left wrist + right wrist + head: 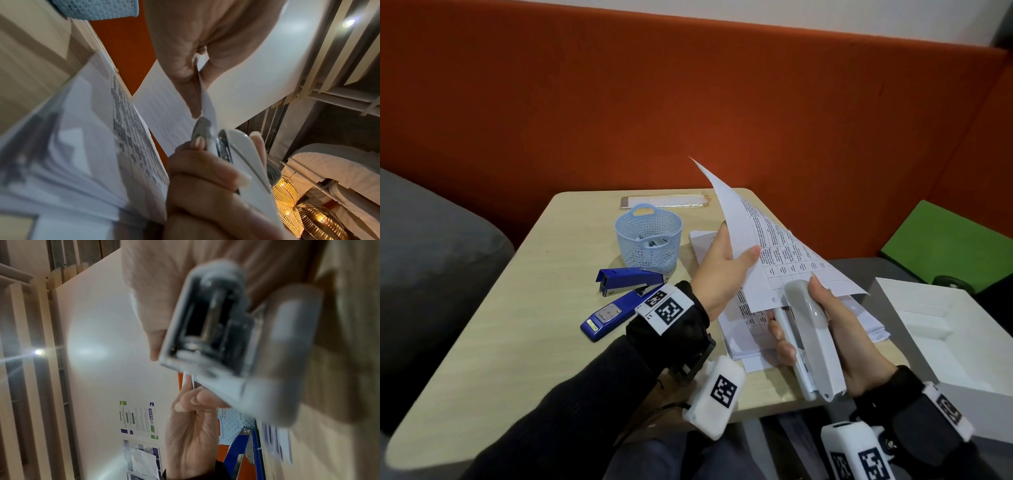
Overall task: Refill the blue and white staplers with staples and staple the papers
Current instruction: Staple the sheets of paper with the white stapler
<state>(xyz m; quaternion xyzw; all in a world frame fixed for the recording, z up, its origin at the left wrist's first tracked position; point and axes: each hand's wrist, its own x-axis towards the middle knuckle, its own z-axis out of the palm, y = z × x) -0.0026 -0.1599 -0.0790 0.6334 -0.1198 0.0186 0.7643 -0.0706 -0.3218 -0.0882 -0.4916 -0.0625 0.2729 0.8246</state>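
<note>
My left hand [726, 260] pinches a lifted set of printed papers [767, 246] between thumb and fingers, holding it tilted above the table. My right hand [835, 329] grips the white stapler [811, 339], whose nose sits at the lower corner of those papers. In the left wrist view the white stapler [236, 154] has its mouth around the sheet's corner just under my left fingers [191, 91]. A blue stapler [619, 301] lies hinged wide on the table [524, 294], left of my left wrist. More printed papers [750, 325] lie stacked under both hands.
A pale blue perforated basket [649, 240] with small items inside stands behind the blue stapler. A phone [664, 202] lies at the table's far edge. A white box [941, 329] sits to the right, beyond it a green cushion [948, 240]. An orange seat back rises behind.
</note>
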